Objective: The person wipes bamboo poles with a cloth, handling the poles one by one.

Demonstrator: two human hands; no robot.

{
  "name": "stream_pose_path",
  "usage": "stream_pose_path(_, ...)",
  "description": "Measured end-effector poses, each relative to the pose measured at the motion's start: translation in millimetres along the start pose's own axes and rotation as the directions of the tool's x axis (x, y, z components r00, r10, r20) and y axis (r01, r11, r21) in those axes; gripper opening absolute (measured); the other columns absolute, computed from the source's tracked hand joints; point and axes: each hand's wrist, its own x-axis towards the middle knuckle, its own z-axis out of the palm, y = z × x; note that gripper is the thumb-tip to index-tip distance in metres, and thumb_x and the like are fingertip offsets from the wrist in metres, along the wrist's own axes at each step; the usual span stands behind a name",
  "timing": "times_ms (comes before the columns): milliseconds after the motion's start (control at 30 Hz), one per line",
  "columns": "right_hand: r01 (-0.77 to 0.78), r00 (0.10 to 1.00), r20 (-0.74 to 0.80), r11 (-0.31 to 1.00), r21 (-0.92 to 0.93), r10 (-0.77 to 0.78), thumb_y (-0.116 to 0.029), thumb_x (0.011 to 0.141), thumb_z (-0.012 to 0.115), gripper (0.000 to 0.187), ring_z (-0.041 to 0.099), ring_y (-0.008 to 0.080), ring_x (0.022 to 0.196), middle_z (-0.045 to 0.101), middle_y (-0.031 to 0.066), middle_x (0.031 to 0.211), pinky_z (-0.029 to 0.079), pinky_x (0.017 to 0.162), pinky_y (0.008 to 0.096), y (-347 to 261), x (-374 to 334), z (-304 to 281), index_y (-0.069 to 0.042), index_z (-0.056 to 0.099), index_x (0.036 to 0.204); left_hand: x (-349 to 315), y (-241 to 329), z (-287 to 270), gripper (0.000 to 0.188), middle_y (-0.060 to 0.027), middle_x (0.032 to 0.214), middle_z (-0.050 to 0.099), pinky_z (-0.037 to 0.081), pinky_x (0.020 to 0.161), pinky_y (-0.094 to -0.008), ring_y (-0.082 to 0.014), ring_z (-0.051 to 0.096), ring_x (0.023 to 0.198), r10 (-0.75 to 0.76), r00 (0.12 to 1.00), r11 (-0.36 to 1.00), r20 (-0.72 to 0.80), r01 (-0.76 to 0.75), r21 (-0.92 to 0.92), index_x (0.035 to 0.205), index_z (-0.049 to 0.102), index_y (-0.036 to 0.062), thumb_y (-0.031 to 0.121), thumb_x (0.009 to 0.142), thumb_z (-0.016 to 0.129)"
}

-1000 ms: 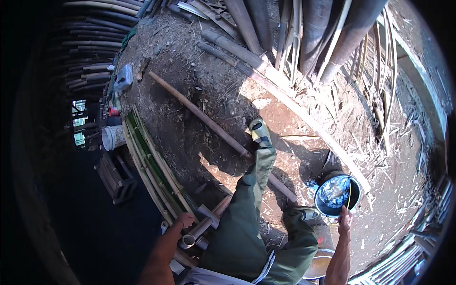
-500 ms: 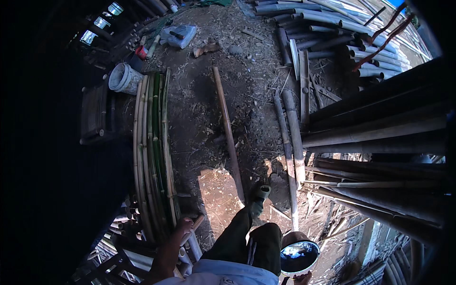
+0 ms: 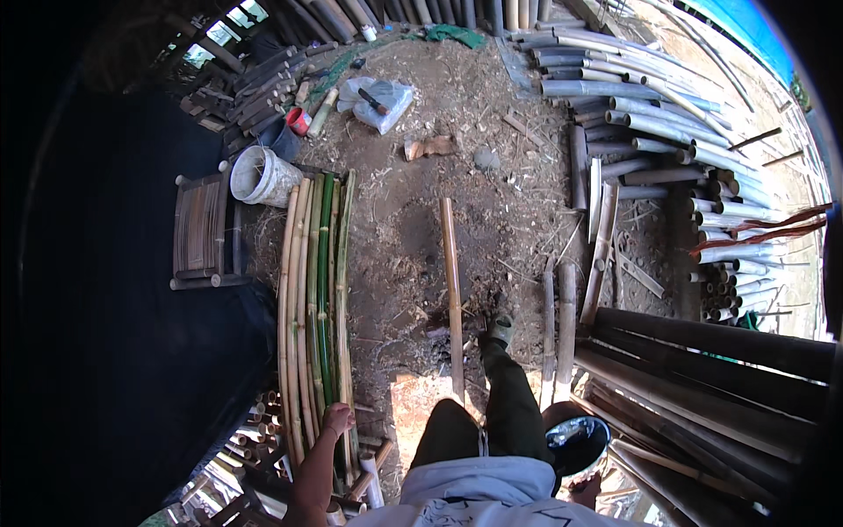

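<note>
My left hand [image 3: 338, 419] hangs over the near end of a row of long bamboo poles [image 3: 305, 290], some green and some tan. Its fingers look curled in, with nothing visible in them; whether it touches the poles I cannot tell. Low at the right, my right hand [image 3: 586, 488] is beside a round dark bucket [image 3: 577, 444] whose glossy dark inside reflects the sky. The hand's fingers are closed by the rim, seemingly on the bucket's handle, which is mostly in shadow. The bucket is carried next to my right leg.
A single bamboo pole [image 3: 451, 290] lies ahead on the dirt ground. To the left are a white bucket [image 3: 279, 181], a red container [image 3: 299, 120] and a low bamboo bench [image 3: 201, 230]. Stacked bamboo [image 3: 659, 110] fills the far right; dark poles [image 3: 702, 351] jut in nearer.
I have stepped forward: one foot is now in front near the single pole. The bucket moves along with my right hand, and my left hand has moved forward along the bamboo poles.
</note>
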Motion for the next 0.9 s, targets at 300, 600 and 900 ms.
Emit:
stream_pose_path(300, -0.025, 0.999, -0.033, 0.986, 0.162, 0.031, -0.043, 0.099, 0.055, 0.035, 0.031, 0.0113, 0.046, 0.029, -0.0049, 0.057, 0.040, 0.052, 0.0362, -14, -95, 171, -0.019, 0.038, 0.080, -61, 156, -40, 0.004, -0.0008, 0.074, 0.062, 0.053, 0.049, -0.0328, -0.0155, 0.063, 0.060, -0.233, 0.971, 0.833, 0.058, 0.168, 0.527, 0.094, 0.060, 0.0106, 0.014, 0.093, 0.063)
stream_pose_path(600, 0.160, 0.976, -0.218, 0.732, 0.662, -0.016, -0.042, 0.101, 0.051, 0.040, 0.022, 0.0094, 0.042, 0.024, -0.0066, 0.055, 0.032, 0.045, 0.0295, 74, -232, 314, -0.020, 0.035, 0.072, 129, 540, -11, 0.014, -0.0081, 0.081, 0.067, 0.056, 0.053, -0.0353, -0.0198, 0.066, 0.061, -0.076, 0.979, 0.688, 0.192, -0.087, 0.720, 0.105, 0.064, 0.0032, 0.008, 0.092, 0.062)
stream_pose_path(900, 0.230, 0.925, -0.276, 0.194, 0.954, 0.262, -0.032, 0.096, 0.056, 0.039, 0.023, 0.0090, 0.041, 0.029, -0.0068, 0.050, 0.031, 0.046, 0.0262, 165, -394, 388, -0.019, 0.038, 0.064, 208, 925, -3, 0.011, -0.0073, 0.070, 0.059, 0.044, 0.038, -0.0303, -0.0148, 0.053, 0.047, 0.379, 0.871, 0.328, 0.312, -0.442, 0.835, 0.097, 0.061, 0.0065, 0.016, 0.097, 0.055)
